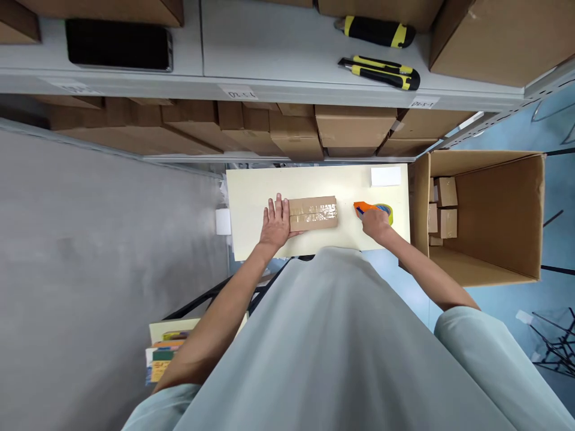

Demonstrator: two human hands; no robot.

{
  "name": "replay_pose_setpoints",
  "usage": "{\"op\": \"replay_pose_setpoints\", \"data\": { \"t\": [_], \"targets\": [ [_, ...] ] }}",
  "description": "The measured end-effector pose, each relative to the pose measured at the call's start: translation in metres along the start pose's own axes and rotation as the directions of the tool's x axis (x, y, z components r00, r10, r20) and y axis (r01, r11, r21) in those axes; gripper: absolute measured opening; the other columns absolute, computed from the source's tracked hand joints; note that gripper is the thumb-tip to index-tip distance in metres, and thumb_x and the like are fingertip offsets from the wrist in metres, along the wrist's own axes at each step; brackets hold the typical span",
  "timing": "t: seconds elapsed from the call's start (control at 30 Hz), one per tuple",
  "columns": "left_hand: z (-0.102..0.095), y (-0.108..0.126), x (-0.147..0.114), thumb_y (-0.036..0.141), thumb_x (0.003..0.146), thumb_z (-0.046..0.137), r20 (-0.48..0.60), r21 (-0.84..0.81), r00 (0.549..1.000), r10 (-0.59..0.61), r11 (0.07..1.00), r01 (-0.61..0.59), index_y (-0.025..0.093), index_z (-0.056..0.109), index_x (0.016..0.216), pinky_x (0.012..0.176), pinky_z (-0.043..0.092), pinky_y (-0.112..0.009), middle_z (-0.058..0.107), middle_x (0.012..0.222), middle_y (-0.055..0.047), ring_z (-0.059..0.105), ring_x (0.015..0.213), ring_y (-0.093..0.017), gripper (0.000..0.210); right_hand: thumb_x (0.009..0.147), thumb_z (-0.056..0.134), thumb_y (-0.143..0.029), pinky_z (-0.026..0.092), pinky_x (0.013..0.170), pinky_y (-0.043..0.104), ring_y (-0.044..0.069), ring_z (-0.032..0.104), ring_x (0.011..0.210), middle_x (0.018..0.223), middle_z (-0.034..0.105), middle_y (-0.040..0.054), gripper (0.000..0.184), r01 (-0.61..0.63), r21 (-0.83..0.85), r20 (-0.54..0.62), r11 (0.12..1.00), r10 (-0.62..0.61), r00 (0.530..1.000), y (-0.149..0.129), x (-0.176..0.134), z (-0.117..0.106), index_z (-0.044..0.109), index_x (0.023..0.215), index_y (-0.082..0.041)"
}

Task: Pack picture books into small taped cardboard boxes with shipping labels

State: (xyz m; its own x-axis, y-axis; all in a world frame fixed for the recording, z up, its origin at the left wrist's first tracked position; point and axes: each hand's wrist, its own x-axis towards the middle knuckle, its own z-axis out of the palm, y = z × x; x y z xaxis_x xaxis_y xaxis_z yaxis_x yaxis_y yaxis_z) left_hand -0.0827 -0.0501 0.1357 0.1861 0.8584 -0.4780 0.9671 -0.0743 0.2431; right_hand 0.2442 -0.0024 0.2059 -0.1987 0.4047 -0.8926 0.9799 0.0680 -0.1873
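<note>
A small cardboard box (313, 206) lies on the cream table (251, 185), with shiny clear tape along its top. My left hand (275, 225) rests at the box's left end, its fingers stretched out and spread. To the right of the box, my right hand (375, 224) is closed around an orange tape dispenser (362, 208). A roll of yellow and blue tape (389, 212) shows beside the fingers. The dispenser's grip is hidden under my hand. A gap of bare tabletop separates the dispenser from the box.
A white slip or small box (385, 176) lies at the table's back right. Right of the table stands a large open carton (498, 209) with several small boxes (446, 208) inside. Shelving ahead holds cartons, a phone (119, 45) and two cutters (381, 73).
</note>
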Motion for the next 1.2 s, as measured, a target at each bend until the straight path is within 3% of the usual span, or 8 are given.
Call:
{"op": "replay_pose_setpoints", "data": {
  "t": [0.2,0.33,0.47,0.6,0.7,0.83,1.0,1.2],
  "targets": [
    [-0.003,0.014,-0.004,0.083,0.088,0.066,-0.075,-0.031,0.997,0.034,0.999,-0.036,-0.003,0.014,0.175,0.131,0.003,-0.078,0.009,0.179,-0.037,-0.001,0.168,-0.055,0.133,0.109,0.050,-0.036,0.056,0.093,0.040,0.036,0.076,0.116,0.124,0.078,0.0247,0.046,-0.172,-0.058,-0.345,0.983,0.142,0.928,0.000,-0.031,0.007,0.063,0.145,-0.011],
    [-0.025,0.050,-0.005,0.080,0.090,0.069,-0.218,0.003,0.936,0.278,0.959,-0.284,0.008,0.016,0.178,0.134,0.009,-0.073,0.012,0.181,-0.031,0.001,0.170,-0.049,0.125,0.110,0.048,-0.040,0.054,0.100,0.045,0.039,0.077,0.111,0.117,0.079,0.0267,0.054,-0.148,-0.021,-0.469,0.989,0.121,0.875,-0.023,-0.049,-0.019,0.058,0.145,-0.001],
    [-0.075,0.080,-0.001,0.071,0.094,0.071,-0.407,0.091,0.774,0.485,0.865,-0.494,0.018,0.010,0.179,0.137,0.016,-0.067,0.014,0.183,-0.023,0.002,0.172,-0.041,0.118,0.110,0.043,-0.035,0.054,0.098,0.045,0.038,0.078,0.107,0.112,0.080,0.0246,0.049,-0.017,0.010,-0.579,1.000,0.020,0.815,-0.056,-0.071,-0.066,0.055,0.143,-0.001],
    [-0.141,0.087,0.011,0.046,0.112,0.048,-0.548,0.138,0.659,0.514,0.833,-0.535,0.019,0.002,0.179,0.139,0.020,-0.058,0.012,0.185,-0.018,0.006,0.173,-0.031,0.086,0.112,0.038,-0.033,0.054,0.095,0.046,0.039,0.076,0.107,0.114,0.079,0.0262,0.048,0.191,-0.111,-0.662,0.975,-0.216,0.718,-0.083,-0.082,-0.126,0.049,0.144,0.000],
    [-0.188,0.080,0.029,0.032,0.113,0.038,-0.636,0.110,0.622,0.456,0.852,-0.512,0.017,0.002,0.179,0.139,0.022,-0.055,0.006,0.185,-0.016,0.006,0.173,-0.029,0.076,0.113,0.036,-0.032,0.054,0.098,0.047,0.038,0.075,0.109,0.119,0.077,0.0263,0.044,0.288,-0.254,-0.706,0.923,-0.380,0.597,-0.101,-0.077,-0.181,0.050,0.143,-0.003],
    [-0.232,0.066,0.063,0.026,0.109,0.038,-0.692,0.036,0.630,0.352,0.889,-0.457,0.014,0.013,0.178,0.137,0.026,-0.059,0.012,0.185,-0.018,0.011,0.173,-0.032,0.074,0.110,0.044,-0.026,0.050,0.106,0.050,0.039,0.071,0.118,0.123,0.076,0.0262,0.034,0.239,-0.387,-0.743,0.891,-0.454,0.492,-0.126,-0.062,-0.251,0.059,0.133,-0.006],
    [-0.253,0.051,0.088,0.020,0.105,0.041,-0.672,-0.034,0.689,0.271,0.918,-0.395,0.010,0.033,0.172,0.137,0.027,-0.060,0.027,0.181,-0.020,0.021,0.171,-0.034,0.068,0.110,0.047,-0.027,0.050,0.108,0.046,0.037,0.072,0.124,0.129,0.077,0.0239,0.037,0.137,-0.373,-0.742,0.918,-0.384,0.549,-0.153,-0.043,-0.297,0.063,0.138,-0.007],
    [-0.239,0.037,0.079,0.020,0.105,0.040,-0.674,-0.076,0.700,0.236,0.920,-0.384,0.011,0.035,0.170,0.138,0.026,-0.058,0.029,0.181,-0.018,0.019,0.172,-0.033,0.066,0.109,0.047,-0.028,0.047,0.115,0.046,0.037,0.069,0.130,0.139,0.073,0.0251,0.041,0.075,-0.371,-0.713,0.926,-0.336,0.615,-0.157,-0.017,-0.299,0.065,0.138,-0.005]
  ]
}}
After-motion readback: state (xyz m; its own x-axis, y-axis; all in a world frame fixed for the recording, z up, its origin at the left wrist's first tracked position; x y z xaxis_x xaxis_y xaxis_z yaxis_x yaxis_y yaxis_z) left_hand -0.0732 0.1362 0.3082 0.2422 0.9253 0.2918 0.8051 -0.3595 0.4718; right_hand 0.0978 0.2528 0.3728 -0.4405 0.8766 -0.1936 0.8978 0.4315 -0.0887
